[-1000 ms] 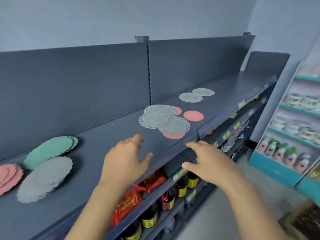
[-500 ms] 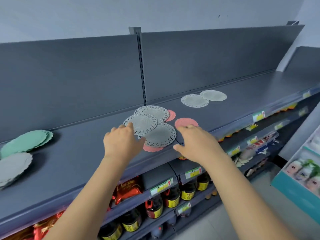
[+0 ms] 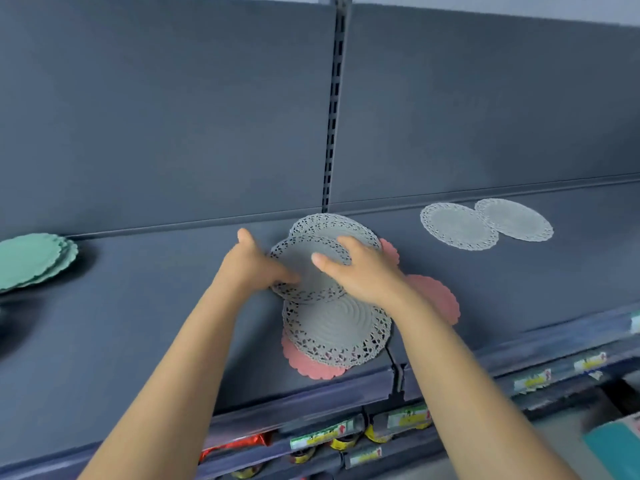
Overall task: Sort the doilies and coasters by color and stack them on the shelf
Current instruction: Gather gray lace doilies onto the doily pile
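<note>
Bare shelf (image 3: 166,306) left of doilies (image 3: 337,330)

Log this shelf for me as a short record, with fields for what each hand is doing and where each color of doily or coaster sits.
Left hand: pinches the left edge of the middle white doily
Right hand: rests on the same pile, grip unclear
Pink coasters: partly under that pile
Green stack: far left
Two white doilies: to the right, overlapping
Shelf: dark grey
</note>
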Demonstrator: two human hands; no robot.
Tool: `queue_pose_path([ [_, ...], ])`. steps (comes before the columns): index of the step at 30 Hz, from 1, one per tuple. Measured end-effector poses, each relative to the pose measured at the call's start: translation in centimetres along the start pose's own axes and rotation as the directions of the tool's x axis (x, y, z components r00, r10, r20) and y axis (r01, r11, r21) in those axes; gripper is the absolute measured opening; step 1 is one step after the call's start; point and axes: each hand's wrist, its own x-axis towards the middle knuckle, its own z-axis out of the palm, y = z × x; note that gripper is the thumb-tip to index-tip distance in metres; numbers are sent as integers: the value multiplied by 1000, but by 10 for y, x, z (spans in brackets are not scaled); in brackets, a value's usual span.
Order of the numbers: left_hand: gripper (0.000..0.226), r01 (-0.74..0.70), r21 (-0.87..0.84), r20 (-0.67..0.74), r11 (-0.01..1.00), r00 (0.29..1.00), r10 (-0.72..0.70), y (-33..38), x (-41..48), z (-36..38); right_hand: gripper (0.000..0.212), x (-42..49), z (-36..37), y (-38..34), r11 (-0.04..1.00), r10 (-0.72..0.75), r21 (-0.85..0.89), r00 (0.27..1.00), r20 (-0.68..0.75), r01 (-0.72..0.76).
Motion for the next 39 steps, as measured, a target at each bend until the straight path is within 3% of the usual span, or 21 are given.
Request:
queue_pose_path([
  [3,44,-30,-109,36,994,999,34,-2,6,1,75,22,-4,1,971,101,223,992,-74,-83],
  [6,19,-141,-260,-31,955,990,137,3,4,5,69,43,-8,6,799,131,594,991,-27,-89],
  [8,11,-183,-384,-114,905,982,150,9,0,4,71,53,-9,4,715,63,698,998,-30,-24],
  [12,23,-284,-634,-412,720,911,-3,13,-20,-14,58,65,-12,-8,650,-158,741,984,-85,168],
  [15,35,-339,-725,-522,599,838,-157,6,-47,-33,52,69,-4,-25,590,-314,773,948,-46,233],
  [19,42,-342,-675,-646,654,703,-299,-24,-93,-57,60,42,40,-67,651,-483,717,864,140,248],
  [22,51,-236,-616,-696,752,610,-378,-60,-143,-80,62,5,74,-106,632,-574,750,769,282,196],
  [27,60,-67,-603,-704,795,515,-490,-133,-228,-105,30,-55,134,-166,582,-708,766,633,312,274],
  [33,80,62,-614,-683,787,457,-570,-233,-319,-155,31,-143,224,-248,502,-820,765,502,274,403],
  [36,78,28,-582,-731,812,419,-539,-266,-339,-192,42,-169,253,-286,514,-809,761,518,277,396],
  [39,73,-10,-539,-767,842,418,-486,-286,-331,-227,47,-173,269,-314,517,-782,759,579,230,396],
])
